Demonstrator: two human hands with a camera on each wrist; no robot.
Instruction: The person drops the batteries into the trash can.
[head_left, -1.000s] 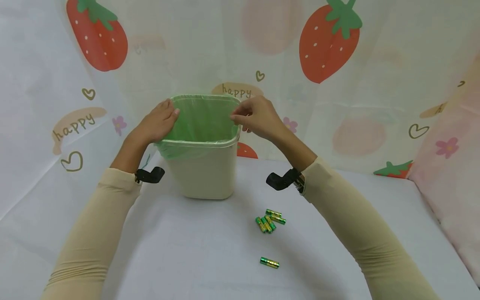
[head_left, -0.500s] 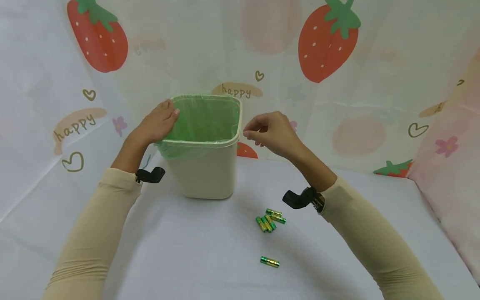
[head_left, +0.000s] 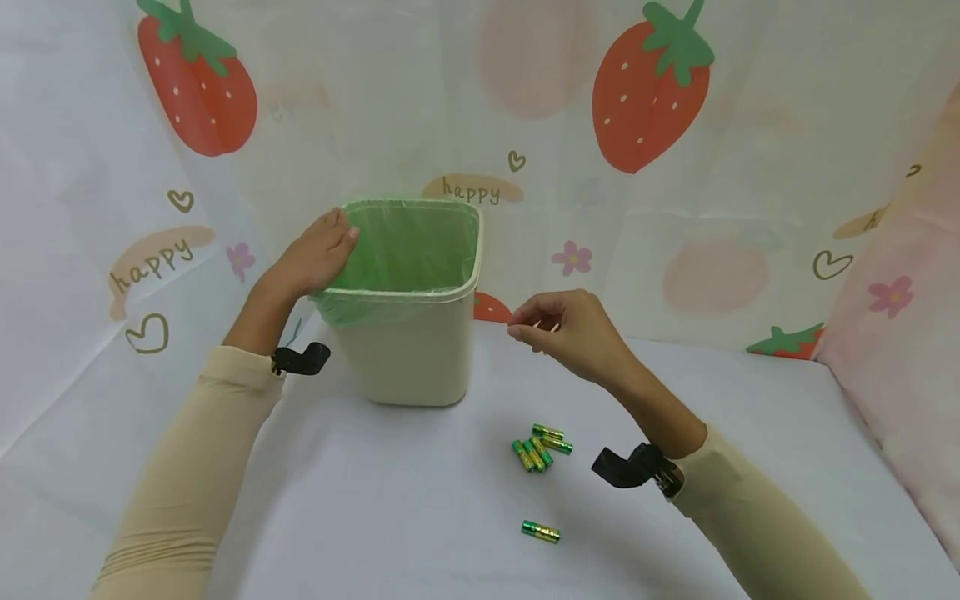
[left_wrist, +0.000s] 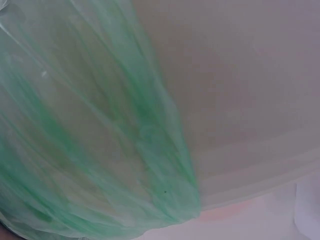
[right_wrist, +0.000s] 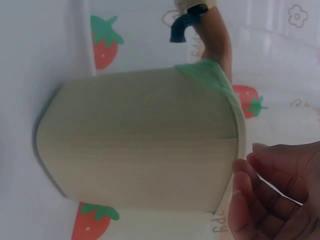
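A cream trash can stands upright on the white table, a green bag lining its inside and folded over its left rim. My left hand holds the left rim with the liner under it; part of its fingers is hidden. In the left wrist view the bag's folded edge hangs in creases against the can's outer wall. Right of the can, above the table, hovers my right hand, its fingers loosely bent and nothing between them. The right wrist view has that hand beside the can's rim.
Several green and gold batteries lie in a group on the table, to the right of the can. One more battery lies apart, nearer the front. A strawberry-print curtain hangs close behind the can.
My right hand has left the can's right rim and moved right and down, toward the front. The left hand keeps its place on the left rim. The batteries have not moved.
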